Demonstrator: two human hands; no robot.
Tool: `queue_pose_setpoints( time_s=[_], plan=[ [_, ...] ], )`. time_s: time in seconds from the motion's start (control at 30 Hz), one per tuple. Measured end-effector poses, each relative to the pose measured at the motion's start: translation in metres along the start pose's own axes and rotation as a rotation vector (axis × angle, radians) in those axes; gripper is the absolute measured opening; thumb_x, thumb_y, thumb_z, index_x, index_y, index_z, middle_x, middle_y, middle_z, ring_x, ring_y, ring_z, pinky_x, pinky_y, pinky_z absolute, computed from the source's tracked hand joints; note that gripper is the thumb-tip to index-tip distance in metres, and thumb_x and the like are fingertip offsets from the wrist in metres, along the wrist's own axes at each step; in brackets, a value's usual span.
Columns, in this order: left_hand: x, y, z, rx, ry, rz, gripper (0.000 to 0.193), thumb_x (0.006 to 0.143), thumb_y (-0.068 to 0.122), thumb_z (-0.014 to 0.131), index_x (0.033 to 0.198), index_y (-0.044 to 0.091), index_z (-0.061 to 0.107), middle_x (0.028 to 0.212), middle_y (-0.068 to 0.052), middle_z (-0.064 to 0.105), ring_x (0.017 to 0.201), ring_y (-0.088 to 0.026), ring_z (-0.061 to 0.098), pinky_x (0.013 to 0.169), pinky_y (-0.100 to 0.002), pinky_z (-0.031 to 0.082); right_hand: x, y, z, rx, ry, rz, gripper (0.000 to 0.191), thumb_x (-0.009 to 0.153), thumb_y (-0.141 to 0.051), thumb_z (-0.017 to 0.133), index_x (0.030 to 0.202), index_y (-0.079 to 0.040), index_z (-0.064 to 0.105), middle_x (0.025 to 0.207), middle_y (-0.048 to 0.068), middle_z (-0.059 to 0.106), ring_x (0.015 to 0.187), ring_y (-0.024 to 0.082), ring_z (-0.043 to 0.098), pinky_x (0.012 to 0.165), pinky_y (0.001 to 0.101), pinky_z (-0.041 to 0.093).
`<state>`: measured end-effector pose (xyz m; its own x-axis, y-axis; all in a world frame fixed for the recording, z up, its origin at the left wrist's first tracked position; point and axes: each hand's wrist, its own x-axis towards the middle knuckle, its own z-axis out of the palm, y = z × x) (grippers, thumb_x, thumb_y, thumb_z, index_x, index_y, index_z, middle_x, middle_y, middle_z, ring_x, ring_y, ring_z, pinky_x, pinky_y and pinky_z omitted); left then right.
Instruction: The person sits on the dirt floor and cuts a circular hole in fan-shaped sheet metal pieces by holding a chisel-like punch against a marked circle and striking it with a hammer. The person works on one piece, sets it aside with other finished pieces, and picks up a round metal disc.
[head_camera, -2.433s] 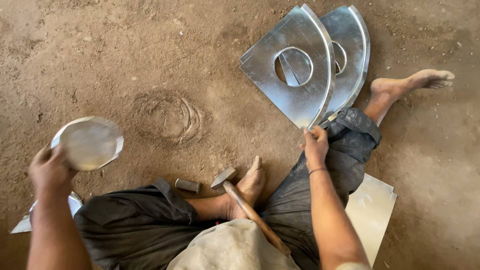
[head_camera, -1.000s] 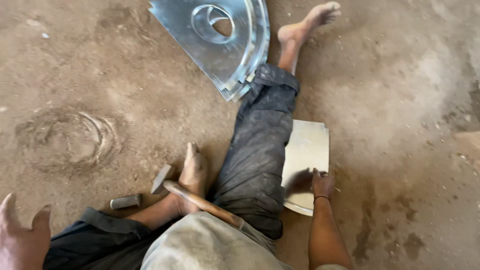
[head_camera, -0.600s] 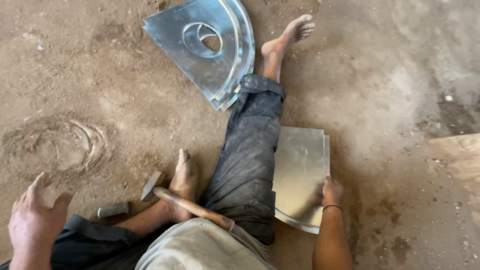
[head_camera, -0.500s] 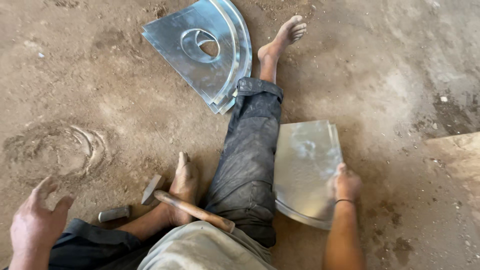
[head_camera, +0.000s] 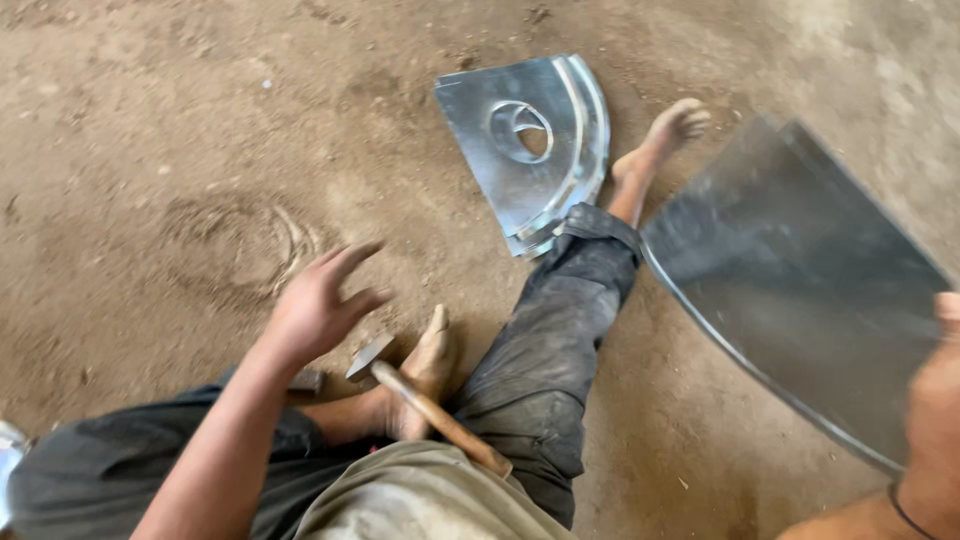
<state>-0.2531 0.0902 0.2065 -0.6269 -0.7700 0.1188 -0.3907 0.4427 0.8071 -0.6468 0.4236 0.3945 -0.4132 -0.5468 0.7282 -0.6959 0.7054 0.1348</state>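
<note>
I sit on a dirt floor with one leg stretched out. My right hand (head_camera: 940, 400) grips the near edge of a large curved metal sheet (head_camera: 800, 280) and holds it lifted off the ground at the right. My left hand (head_camera: 318, 305) hovers with fingers spread over the dirt, just above a hammer (head_camera: 425, 405) with a wooden handle that leans against my folded foot. A stack of fan-shaped metal sheets (head_camera: 530, 150) with a round hole lies on the ground by my outstretched foot.
A small dark metal block (head_camera: 305, 382) lies beside the hammer head. A circular mark (head_camera: 245, 245) is pressed into the dirt at left. A shiny metal edge (head_camera: 8, 465) shows at the lower left corner.
My right hand took the curved sheet from beside my leg and raised it toward the camera. My left hand let go of a round metal disc and moved forward over the hammer.
</note>
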Motion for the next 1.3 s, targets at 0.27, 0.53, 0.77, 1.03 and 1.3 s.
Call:
queue_pose_setpoints(
  time_s=[0.27,0.53,0.77,1.03,1.3],
  plan=[
    [0.043,0.012,-0.049,0.147,0.322,0.252,0.075,0.087,0.047,0.083,0.137,-0.002,0.057,0.129,-0.025,0.062,0.119,-0.041,0.057,0.092,-0.051,0.048,0.028,-0.155,0.027,0.950,-0.099,-0.060,0.034,0.114,-0.022,0.063,0.088,-0.001,0.068,0.083,0.010,0.067,0.070,0.022,0.062,0.061,0.0331,0.046],
    [-0.018,-0.097,-0.114,-0.348,0.769,-0.328,0.042,0.100,0.032,0.076,0.073,0.000,0.069,0.059,0.000,0.053,0.055,-0.016,0.041,0.052,-0.034,0.029,0.060,-0.367,0.101,1.035,-0.237,-0.377,0.030,0.107,-0.011,0.077,0.079,-0.005,0.072,0.074,0.008,0.063,0.063,0.022,0.055,0.057,0.0372,0.040],
    [-0.021,-0.192,-0.150,0.232,0.835,-0.602,0.050,0.094,0.057,0.073,0.074,0.011,0.069,0.064,-0.009,0.065,0.062,-0.027,0.063,0.063,-0.040,0.045,-0.010,-0.519,0.209,0.928,-0.409,-0.233,0.043,0.096,-0.041,0.074,0.072,-0.006,0.070,0.074,0.016,0.066,0.064,0.039,0.062,0.056,0.0503,0.043],
    [-0.021,-0.276,-0.124,0.394,0.721,-0.824,0.055,0.093,0.064,0.066,0.083,0.011,0.077,0.079,-0.014,0.073,0.079,-0.036,0.068,0.087,-0.048,0.045,-0.084,-0.577,0.283,0.777,-0.865,-0.138,0.050,0.099,-0.053,0.053,0.086,-0.011,0.077,0.085,0.018,0.074,0.083,0.041,0.069,0.072,0.0537,0.052],
    [-0.026,-0.309,-0.127,0.254,0.701,-0.914,0.057,0.092,0.068,0.068,0.085,0.012,0.075,0.081,-0.012,0.071,0.078,-0.032,0.066,0.080,-0.047,0.047,-0.073,-0.600,0.289,0.697,-0.898,-0.203,0.050,0.103,-0.050,0.056,0.081,-0.009,0.074,0.074,0.016,0.070,0.071,0.037,0.068,0.064,0.0505,0.051]
  ],
)
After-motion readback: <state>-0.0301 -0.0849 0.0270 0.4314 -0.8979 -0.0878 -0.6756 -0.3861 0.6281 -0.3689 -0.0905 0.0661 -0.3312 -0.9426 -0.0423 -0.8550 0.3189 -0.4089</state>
